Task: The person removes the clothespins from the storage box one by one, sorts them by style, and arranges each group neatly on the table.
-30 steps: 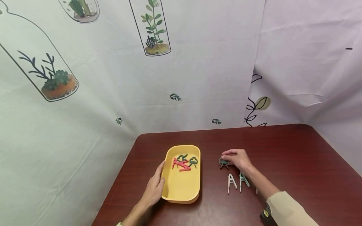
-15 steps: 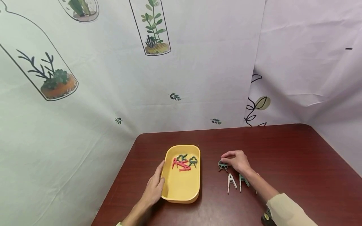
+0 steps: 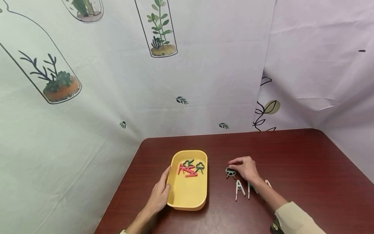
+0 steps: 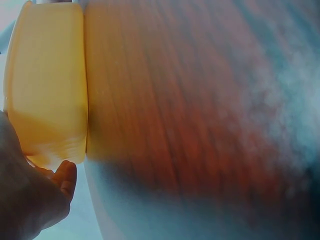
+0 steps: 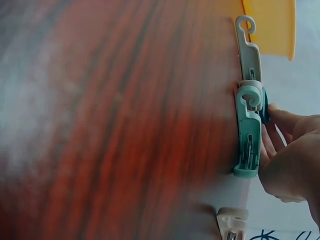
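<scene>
My left hand [image 3: 159, 193] holds the left side of a yellow plastic tub [image 3: 187, 195], its fingers along the outer wall and thumb at the rim. Inside the tub lie several red clothespins [image 3: 191, 174] and dark green round clips [image 3: 200, 166]. On the table to its right, my right hand [image 3: 246, 169] pinches the top of another dark green round clip [image 3: 230, 173]; this clip [image 5: 265, 106] is mostly hidden in the right wrist view. Nearer me are a white clothespin [image 3: 239, 189] and a light green clothespin [image 5: 248, 140], the latter partly covered by my forearm in the head view.
A second pale clothespin [image 3: 268, 183] lies beyond my right forearm, partly hidden by it. A small black object [image 3: 275, 226] shows beside the right sleeve. The dark red table [image 3: 306, 169] meets a patterned white cloth wall [image 3: 204, 81] at the back.
My right hand has shifted very slightly left and towards me with the round clip. The pale clothespin behind my right forearm shows more now. My left hand and the tub stay put.
</scene>
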`<state>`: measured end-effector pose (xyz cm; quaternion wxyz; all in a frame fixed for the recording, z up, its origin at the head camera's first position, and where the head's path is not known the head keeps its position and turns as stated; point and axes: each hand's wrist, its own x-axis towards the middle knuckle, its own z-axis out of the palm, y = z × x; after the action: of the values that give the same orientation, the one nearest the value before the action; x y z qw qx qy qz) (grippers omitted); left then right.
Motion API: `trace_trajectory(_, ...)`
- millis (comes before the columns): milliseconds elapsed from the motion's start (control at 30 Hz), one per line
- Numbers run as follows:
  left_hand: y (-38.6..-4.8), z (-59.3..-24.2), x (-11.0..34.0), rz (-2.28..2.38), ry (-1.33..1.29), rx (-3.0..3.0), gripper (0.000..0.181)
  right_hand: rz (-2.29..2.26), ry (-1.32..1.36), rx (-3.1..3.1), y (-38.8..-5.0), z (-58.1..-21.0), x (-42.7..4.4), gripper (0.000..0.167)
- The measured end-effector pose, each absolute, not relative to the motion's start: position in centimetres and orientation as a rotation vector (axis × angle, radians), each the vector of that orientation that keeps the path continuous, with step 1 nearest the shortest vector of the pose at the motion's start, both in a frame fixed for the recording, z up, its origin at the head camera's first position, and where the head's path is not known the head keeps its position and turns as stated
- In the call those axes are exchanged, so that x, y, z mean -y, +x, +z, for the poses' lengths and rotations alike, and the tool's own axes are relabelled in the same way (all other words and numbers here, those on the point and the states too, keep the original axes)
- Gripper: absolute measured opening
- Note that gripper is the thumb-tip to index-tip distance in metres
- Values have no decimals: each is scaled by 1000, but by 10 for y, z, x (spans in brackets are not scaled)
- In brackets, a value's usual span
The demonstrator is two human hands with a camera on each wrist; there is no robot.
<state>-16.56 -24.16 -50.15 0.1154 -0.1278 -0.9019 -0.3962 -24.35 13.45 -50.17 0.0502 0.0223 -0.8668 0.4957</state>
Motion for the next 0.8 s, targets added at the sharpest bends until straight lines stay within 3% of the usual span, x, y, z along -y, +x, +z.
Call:
trace_trajectory(567, -165, -501, 241, -1196, -335, 2664, 70, 1391, 126, 2578, -242, -499, -132, 13)
trace_trajectory(800, -165, -501, 241, -1208, -331, 2664, 70, 1444, 61, 2475, -247, -492, -128, 22)
